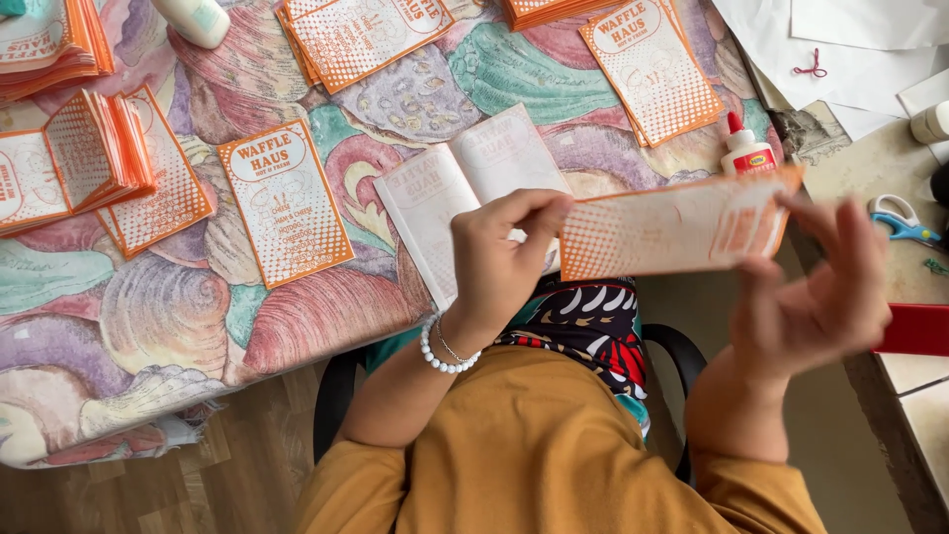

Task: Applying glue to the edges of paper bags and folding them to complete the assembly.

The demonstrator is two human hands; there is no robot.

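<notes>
1. Holding an orange-printed card (677,229) between us, we keep it lifted above our lap, just off the edge of the surface (148,326).
2. Our left hand (499,262) pinches the card's left end, thumb and fingers closed on it.
3. Our right hand (820,292) is at the card's right end; it is blurred, fingers spread, so we cannot tell whether it grips the card or only touches it.
4. Just beyond the card, an opened, folded card (465,188) lies on the surface, blank side up.
5. Judging what is done: folded cards stand in a stack (94,153) at the far left, which suggests a good many are finished.
6. Judging what is left: flat cards (287,203) lie singly and in piles (652,64) across the surface, so plenty seems to remain.
7. A glue bottle (743,150) stands near the card's right end, and scissors (900,222) lie to the right.
</notes>
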